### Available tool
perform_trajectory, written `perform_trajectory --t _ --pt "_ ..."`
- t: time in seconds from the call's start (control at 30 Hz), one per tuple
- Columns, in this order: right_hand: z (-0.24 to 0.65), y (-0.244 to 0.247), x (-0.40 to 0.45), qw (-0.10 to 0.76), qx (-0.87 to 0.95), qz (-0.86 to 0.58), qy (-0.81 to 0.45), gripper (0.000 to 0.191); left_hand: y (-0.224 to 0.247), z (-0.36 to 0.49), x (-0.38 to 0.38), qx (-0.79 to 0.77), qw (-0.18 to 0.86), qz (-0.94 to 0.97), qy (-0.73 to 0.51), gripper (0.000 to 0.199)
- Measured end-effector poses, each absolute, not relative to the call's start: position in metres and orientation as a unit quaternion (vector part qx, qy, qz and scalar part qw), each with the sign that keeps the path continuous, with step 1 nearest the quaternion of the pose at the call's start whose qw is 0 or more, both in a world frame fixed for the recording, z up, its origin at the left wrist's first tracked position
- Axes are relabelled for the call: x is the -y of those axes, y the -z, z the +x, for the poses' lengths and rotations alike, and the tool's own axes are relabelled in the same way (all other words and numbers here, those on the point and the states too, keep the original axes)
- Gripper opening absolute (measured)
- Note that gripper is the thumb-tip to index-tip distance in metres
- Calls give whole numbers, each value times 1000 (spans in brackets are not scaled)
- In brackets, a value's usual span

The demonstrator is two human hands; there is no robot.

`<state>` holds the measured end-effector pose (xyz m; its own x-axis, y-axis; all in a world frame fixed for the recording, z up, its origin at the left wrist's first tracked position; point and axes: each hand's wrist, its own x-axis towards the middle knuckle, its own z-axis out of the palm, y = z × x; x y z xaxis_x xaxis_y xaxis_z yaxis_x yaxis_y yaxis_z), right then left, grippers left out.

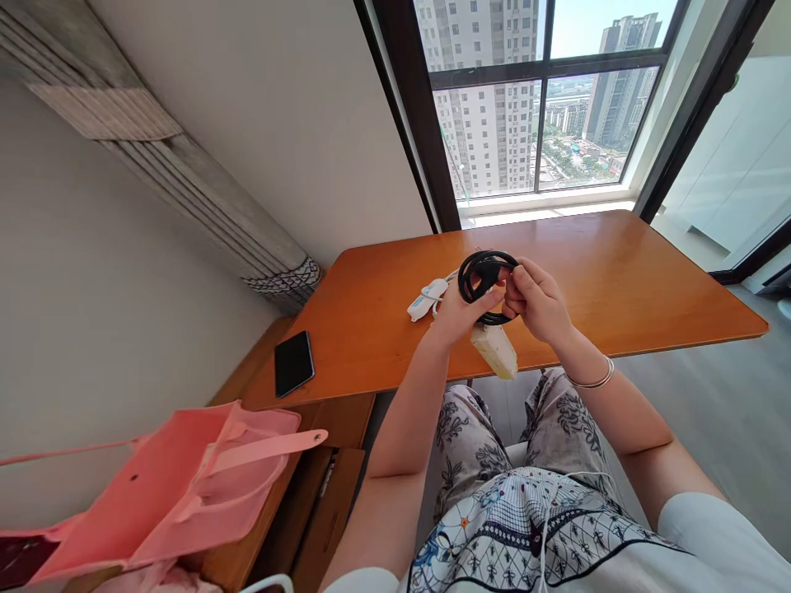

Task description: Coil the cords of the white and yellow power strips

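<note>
A black cable, wound into a loose coil, is held up above the near part of the table. My left hand is closed around the coil's left and lower side, its thumb across the front. At the coil's right side my right hand pinches the cable with thumb and fingers. A yellowed white block shows just below the hands near the table edge; whether it hangs or is held is hidden. Left of my left hand lies a white device with a white cord.
The orange-brown wooden table stands before a window. A dark phone or small tablet lies at its left edge. Lower left, an open pink bag stands on a wooden cabinet. A gathered curtain hangs along the left wall.
</note>
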<state>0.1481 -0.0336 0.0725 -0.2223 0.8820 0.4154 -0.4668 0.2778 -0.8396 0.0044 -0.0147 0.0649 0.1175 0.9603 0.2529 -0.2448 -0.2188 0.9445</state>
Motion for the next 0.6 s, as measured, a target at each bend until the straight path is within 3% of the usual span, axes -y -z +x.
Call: perform_trajectory --t 0.17,0.33,0.6 --pt "147 -69 35 624 518 -261 -524 53 -71 0 17 -360 426 654 -511 27" --pt "143 -62 38 642 502 -289 -502 54 -80 -6 18 -340 366 699 -512 36" --pt "144 -49 35 651 549 -323 -413 50 -88 -12 22 -290 359 746 -481 20"
